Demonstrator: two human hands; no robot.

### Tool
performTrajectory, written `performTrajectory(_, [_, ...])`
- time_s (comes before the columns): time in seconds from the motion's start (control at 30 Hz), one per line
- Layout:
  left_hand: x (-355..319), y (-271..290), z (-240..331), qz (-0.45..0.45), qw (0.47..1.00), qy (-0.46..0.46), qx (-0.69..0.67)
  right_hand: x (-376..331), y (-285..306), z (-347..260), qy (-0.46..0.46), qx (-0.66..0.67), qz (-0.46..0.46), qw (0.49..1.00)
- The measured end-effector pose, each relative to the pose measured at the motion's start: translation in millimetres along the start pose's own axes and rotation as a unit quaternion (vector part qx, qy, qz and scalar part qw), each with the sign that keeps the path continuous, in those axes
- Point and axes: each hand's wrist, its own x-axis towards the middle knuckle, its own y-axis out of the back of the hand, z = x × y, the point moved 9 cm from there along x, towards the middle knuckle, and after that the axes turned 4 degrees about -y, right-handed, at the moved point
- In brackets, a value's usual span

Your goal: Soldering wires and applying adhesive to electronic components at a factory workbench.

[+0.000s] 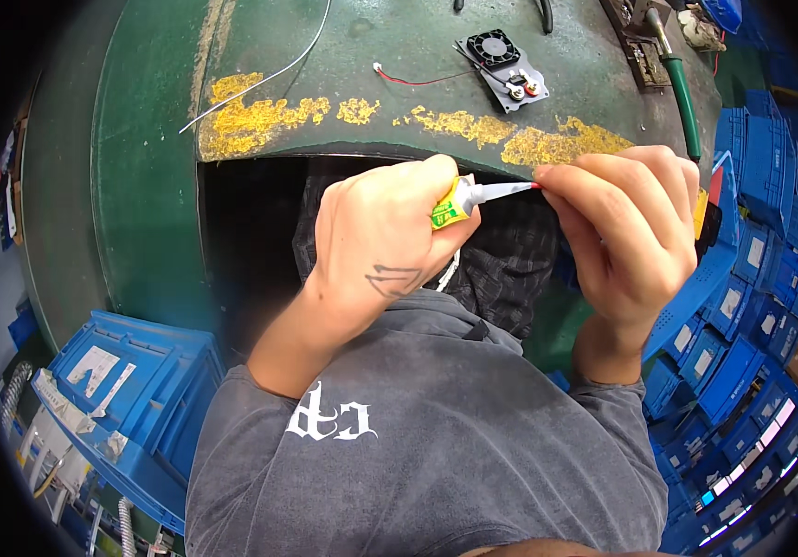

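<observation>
My left hand (376, 232) is closed around a yellow and green glue tube (452, 206), most of which is hidden in the fist. A tapered pale nozzle (501, 191) points from the tube to the right. At its far end, the fingertips of my right hand (626, 218) pinch a small red tip (535, 186). Both hands are in front of the table's near edge, above my lap. Beyond them on the table lies a small black fan (493, 48) on a metal plate (524, 84) with two terminals. Thin red and black wires run left from it to a white connector (378, 67).
The green worktop (343, 37) has worn yellow paint (264, 121) along its edge. A grey wire (278, 72) lies at left. A green-handled tool with a metal shaft (682, 107) rests at right. Blue crates flank me: one at left (153, 371), several stacked at right (756, 167).
</observation>
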Motion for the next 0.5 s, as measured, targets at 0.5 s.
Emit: performTrajectory(0.5, [-1, -3, 0, 0.007, 1.000, 0.013, -0.013, -13, -16, 18, -0.038, 0.058, -0.025, 0.997])
